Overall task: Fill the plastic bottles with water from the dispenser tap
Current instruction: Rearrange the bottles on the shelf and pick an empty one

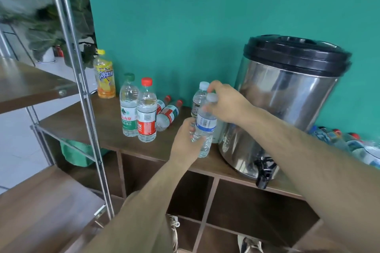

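While the left hand (186, 141) grips the lower body of the blue-labelled bottle (205, 127), the right hand (228, 102) pinches its white cap, the bottle held near the front edge of the worktop (102, 121), just left of the steel dispenser (287, 98).

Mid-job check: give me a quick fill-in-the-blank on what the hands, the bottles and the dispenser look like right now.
1. The left hand grips a bottle whose label is ____.
2. The right hand pinches that bottle's ____.
3. The dispenser wears a lid coloured ____.
4. The upright bottle just left of the red-capped bottle has a cap coloured ____.

Missing words: blue; cap; black; green.
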Demonstrator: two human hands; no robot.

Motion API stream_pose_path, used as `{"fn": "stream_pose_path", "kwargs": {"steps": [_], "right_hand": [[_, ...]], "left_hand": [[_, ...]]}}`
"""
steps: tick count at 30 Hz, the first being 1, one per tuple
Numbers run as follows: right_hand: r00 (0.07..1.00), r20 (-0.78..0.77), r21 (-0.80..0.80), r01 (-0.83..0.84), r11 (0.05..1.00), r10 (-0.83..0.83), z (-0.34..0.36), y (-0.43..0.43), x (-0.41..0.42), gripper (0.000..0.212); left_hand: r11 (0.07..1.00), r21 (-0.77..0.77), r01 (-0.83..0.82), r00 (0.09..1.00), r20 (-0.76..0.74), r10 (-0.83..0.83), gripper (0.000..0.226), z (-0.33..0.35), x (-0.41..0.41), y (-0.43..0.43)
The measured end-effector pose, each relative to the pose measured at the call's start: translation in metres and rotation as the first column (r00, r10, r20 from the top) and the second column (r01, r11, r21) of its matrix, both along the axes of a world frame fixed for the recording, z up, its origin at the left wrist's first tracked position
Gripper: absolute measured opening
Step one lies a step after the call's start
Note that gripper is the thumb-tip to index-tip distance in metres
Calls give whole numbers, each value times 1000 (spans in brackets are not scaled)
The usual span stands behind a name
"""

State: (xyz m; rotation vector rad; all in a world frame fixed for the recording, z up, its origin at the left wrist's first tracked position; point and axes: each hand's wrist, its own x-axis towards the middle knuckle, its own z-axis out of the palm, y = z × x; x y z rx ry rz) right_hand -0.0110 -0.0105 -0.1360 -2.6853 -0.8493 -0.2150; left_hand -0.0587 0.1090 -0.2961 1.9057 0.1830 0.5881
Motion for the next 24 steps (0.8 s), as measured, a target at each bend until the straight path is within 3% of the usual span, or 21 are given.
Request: {"fn": "stream_pose_path", "kwargs": {"steps": [3,8,11,13,16,21,24], "right_hand": [[1000,3,-112,1,994,-1,-8,-1,-2,77],[995,68,-159,83,984,-73,-17,5,-5,77],[948,312,-138,118,983,-70,-25,5,-17,72],[912,408,-27,-38,999,46,-38,11,-30,57],[951,248,70,-209,975,186,-74,35,-40,49],[993,-45,-3,-114,994,114,-121,92,-7,61],[987,-124,-63,-111,992,103,-132,123,23,71]], "left_hand": [[1000,18,1,1000,0,-1,55,-3,9,2],[998,59,10,1000,-10,-9,55,-11,15,7],[993,118,11,1000,-24,-9,59,-20,13,21],[977,201,-72,997,-8,76,55,-31,13,36],[927,309,-214,974,-7,227,50,-46,12,56],[915,300,-271,960,19,278,44,-59,16,67],[915,242,-324,946,80,314,40,-66,16,66]]}}
